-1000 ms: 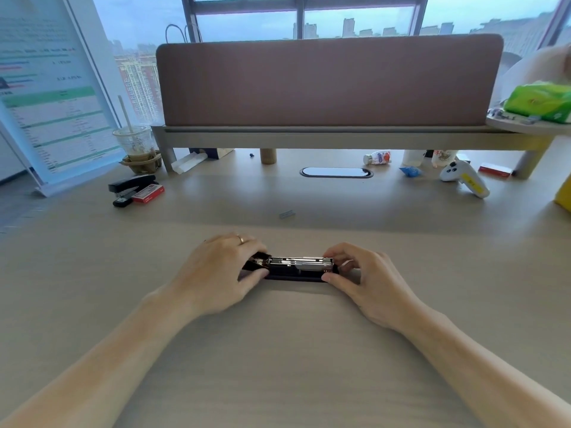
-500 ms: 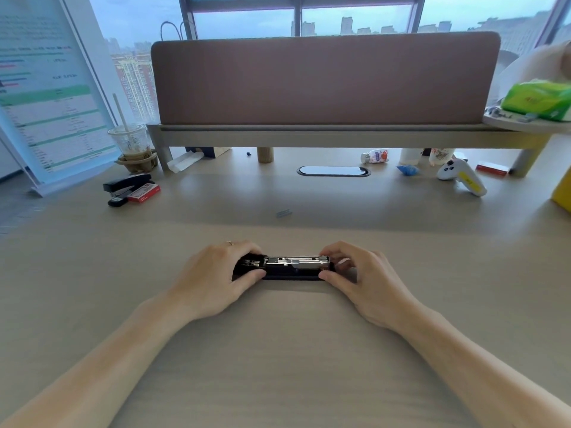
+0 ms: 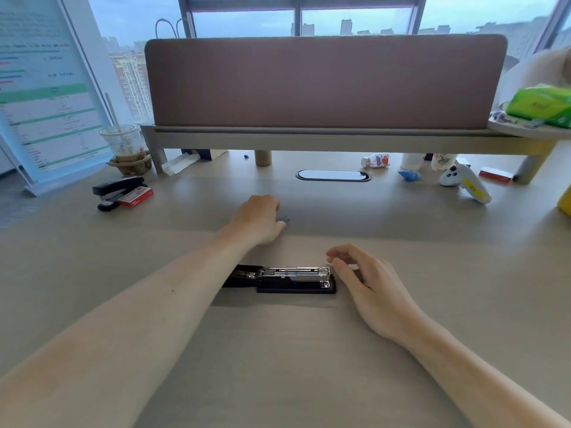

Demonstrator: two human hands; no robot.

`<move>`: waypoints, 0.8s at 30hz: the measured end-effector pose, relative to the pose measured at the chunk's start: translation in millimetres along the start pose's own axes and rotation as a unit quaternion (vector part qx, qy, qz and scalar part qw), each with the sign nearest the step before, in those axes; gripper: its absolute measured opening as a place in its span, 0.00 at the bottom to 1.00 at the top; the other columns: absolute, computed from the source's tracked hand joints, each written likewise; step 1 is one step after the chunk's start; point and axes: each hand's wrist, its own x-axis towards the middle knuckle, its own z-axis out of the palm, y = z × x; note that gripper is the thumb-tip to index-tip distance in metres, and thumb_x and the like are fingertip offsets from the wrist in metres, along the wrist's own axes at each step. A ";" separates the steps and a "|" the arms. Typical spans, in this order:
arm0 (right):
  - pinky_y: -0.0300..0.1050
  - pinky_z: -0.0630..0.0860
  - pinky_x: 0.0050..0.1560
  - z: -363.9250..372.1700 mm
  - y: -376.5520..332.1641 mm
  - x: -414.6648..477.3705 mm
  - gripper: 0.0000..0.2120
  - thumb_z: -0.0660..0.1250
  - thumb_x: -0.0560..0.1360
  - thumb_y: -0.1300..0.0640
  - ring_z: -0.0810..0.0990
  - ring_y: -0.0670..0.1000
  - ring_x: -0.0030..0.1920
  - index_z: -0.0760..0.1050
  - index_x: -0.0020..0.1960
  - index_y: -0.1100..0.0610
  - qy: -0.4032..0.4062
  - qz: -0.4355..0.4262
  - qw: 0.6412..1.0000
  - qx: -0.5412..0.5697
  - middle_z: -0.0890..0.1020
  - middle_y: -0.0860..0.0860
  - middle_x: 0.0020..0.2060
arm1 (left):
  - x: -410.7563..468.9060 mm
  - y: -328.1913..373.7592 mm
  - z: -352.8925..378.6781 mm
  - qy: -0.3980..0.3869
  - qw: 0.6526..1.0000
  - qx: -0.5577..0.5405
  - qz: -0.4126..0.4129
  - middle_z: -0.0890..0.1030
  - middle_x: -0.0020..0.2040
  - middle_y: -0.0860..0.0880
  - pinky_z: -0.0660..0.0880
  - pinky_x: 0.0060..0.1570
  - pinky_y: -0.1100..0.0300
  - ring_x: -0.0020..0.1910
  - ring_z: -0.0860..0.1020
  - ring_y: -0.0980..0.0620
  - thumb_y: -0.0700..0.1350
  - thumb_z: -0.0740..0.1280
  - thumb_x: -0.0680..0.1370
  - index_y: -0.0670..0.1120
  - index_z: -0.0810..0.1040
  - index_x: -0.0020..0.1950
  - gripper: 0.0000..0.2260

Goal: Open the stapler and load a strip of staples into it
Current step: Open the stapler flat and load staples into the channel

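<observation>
The black stapler (image 3: 295, 285) lies on the desk near me with its lid swung back to the left and its metal magazine (image 3: 296, 273) exposed. My left forearm crosses over its left end. Farther out, my left hand (image 3: 258, 220) curls over a small grey strip of staples (image 3: 284, 218), which lies on the desk between thumb and fingertips. My right hand (image 3: 367, 282) rests just right of the stapler's front end, fingers loosely apart and holding nothing.
A second black stapler (image 3: 119, 185) and a red staple box (image 3: 136, 196) lie at the far left. A drink cup (image 3: 123, 143), a white handheld device (image 3: 463, 182), a small bottle (image 3: 375, 161) and another red box (image 3: 495, 175) sit below the desk divider (image 3: 324, 81).
My left hand let go of the stapler's left end and reached forward to the strip of staples. My right hand released the stapler's right end and opened beside it.
</observation>
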 end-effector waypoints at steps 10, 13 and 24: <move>0.22 0.70 0.46 -1.3 -0.5 0.5 0.09 0.64 0.83 0.53 0.83 0.38 0.49 0.81 0.59 0.52 0.004 0.006 1.000 0.013 0.86 0.43 0.51 | 0.0 4.3 0.6 -0.004 1.000 -0.024 0.015 0.82 0.55 0.38 0.73 0.51 0.51 0.57 0.79 0.37 0.44 0.66 0.83 0.36 0.80 0.55 0.10; 0.21 0.69 0.44 -1.3 -1.7 -0.5 0.09 0.64 0.83 0.53 0.81 0.31 0.44 0.81 0.58 0.52 0.004 0.015 1.000 0.027 0.86 0.41 0.50 | -21.0 1.9 -10.3 0.009 0.996 -0.087 0.024 0.83 0.49 0.47 0.72 0.46 0.54 0.49 0.79 0.44 0.44 0.66 0.83 0.43 0.76 0.55 0.05; 0.36 0.78 0.39 1.7 -18.7 -30.2 0.04 0.70 0.78 0.52 0.85 0.45 0.39 0.82 0.45 0.48 0.086 0.002 0.992 0.097 0.86 0.44 0.38 | -153.6 19.4 -10.2 0.074 0.941 -0.179 0.277 0.86 0.46 0.56 0.78 0.49 0.61 0.44 0.83 0.58 0.48 0.71 0.81 0.49 0.84 0.56 0.06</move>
